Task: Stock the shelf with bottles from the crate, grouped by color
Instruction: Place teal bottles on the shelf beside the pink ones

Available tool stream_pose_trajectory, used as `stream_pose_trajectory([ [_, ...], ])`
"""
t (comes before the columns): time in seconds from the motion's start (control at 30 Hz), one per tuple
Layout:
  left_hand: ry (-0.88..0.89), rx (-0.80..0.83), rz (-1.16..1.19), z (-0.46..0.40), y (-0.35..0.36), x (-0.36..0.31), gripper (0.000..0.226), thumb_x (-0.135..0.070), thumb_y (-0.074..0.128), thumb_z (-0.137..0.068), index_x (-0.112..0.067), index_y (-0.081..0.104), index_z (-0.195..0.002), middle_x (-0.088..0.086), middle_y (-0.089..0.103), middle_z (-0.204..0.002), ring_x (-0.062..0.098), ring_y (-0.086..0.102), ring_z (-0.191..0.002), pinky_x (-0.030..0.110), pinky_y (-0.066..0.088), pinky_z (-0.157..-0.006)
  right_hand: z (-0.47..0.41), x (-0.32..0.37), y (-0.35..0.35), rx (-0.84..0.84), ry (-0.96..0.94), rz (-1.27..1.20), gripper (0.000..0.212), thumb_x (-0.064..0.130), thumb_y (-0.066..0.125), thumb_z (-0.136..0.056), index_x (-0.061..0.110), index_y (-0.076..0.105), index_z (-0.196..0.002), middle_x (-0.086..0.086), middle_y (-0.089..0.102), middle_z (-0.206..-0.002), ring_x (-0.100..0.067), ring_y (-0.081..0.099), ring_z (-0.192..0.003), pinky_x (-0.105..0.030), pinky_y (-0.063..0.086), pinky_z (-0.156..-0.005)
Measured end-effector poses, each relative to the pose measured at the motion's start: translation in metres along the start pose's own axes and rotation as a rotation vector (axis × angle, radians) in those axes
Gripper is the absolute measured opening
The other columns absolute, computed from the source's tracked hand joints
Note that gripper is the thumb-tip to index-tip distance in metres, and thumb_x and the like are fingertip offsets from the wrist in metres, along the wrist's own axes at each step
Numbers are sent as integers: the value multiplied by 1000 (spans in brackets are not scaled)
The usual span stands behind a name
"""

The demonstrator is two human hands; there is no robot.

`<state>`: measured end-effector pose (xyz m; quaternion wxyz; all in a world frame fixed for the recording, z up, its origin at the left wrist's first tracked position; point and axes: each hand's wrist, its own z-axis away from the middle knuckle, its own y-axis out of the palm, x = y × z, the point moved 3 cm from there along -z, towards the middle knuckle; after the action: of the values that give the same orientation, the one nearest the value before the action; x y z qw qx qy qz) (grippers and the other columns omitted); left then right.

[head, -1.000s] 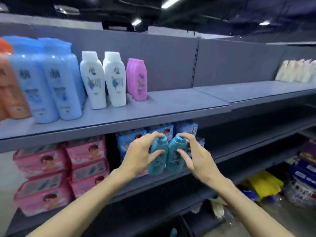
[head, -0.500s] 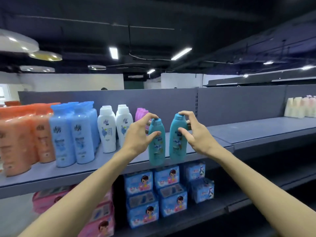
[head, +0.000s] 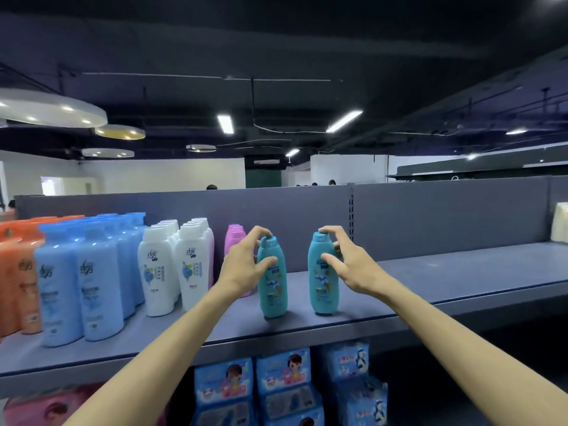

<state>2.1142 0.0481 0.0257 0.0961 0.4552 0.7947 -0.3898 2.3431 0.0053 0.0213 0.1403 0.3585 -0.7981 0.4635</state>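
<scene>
Two teal bottles stand upright on the grey shelf (head: 445,281), a hand's width apart. My left hand (head: 242,265) holds the left teal bottle (head: 273,284) near its cap, thumb on the front. My right hand (head: 347,265) holds the right teal bottle (head: 321,278) the same way, fingertips on the cap. Left of them stand pink bottles (head: 235,241), white bottles (head: 172,265), light blue bottles (head: 80,281) and orange bottles (head: 15,272), each colour in its own group. The crate is out of sight.
The shelf runs on bare to the right, with pale bottles (head: 560,222) at the far right edge. Its back panel rises behind the bottles. On the lower shelf sit blue packs (head: 282,382) and pink packs (head: 46,410).
Both hands rose from below shelf level, carrying the two teal bottles up onto the shelf. The bottles now stand on it, farther apart than before.
</scene>
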Motion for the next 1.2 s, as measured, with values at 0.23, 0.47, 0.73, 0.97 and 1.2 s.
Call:
stream_pose_trajectory([
  [0.23,-128,9,130,-11,21,10,50,-18,74,-84,-21,45,-125,-6,62,-101,3,60,-87,12,46,-68,-5,-36,0,32,12,-111,60,21,53,-99,49,23,-142,0,62,-117,-18,62,-108,-40,50,-97],
  [0.47,-153,40,-227,30,39,31,57,-32,80,-76,-24,42,-118,-7,66,-100,13,66,-85,35,57,-75,23,-62,18,-124,117,-43,75,29,73,-86,27,28,-146,4,52,-130,-11,58,-108,-32,50,-90],
  [0.73,-274,-278,-333,60,72,-2,55,-29,75,-80,-9,42,-119,7,53,-108,31,58,-97,40,46,-75,36,-30,56,-383,205,257,61,44,68,-86,15,35,-128,-2,51,-118,-29,60,-101,-36,42,-71],
  [0.97,-360,-322,-303,53,89,2,60,-34,75,-78,-9,40,-120,7,51,-109,31,58,-98,40,47,-76,26,-27,67,-411,270,299,59,46,71,-84,10,35,-115,-6,55,-111,-30,61,-100,-35,45,-68],
  [1.2,-409,-274,-350,43,92,14,55,-41,74,-78,-10,42,-109,5,53,-107,28,57,-98,35,44,-74,17,-34,64,-374,300,262,52,42,71,-84,11,36,-108,-7,57,-107,-31,61,-98,-33,42,-68],
])
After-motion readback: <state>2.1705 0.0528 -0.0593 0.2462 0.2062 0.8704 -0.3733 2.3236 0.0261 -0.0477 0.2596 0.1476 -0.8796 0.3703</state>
